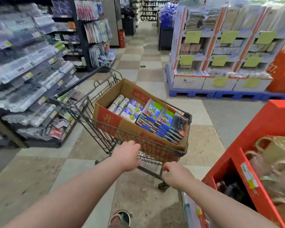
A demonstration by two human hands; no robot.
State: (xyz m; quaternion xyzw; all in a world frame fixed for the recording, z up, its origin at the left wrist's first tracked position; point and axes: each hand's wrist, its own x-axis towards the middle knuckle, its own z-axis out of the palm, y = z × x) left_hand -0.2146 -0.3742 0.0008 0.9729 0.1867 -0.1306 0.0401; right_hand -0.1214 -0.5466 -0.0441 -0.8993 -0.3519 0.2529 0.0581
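Grip comes first: our left hand [127, 156] and right hand [176, 176] both clasp the handle bar [149, 171] of the shopping cart [92, 134]. The fingers are curled round the bar, with their tips hidden under it. Just beside our right arm stands a red display bin [262, 122]. We judge that a careless swing could knock the cart's rear caster [163, 185] or its corner against the bin. The cardboard box [109, 119] sits skewed in the basket and rises above the rim, so a sharp turn might shift it and spill the stacked packs [155, 119]. Further on, the cart's nose points toward the left shelf [28, 74] of bagged goods and could snag them. Blur smears the labels, so we cannot read them. The front wheels are hidden, and the display on the blue pallet [192, 93] is cut off at the right.
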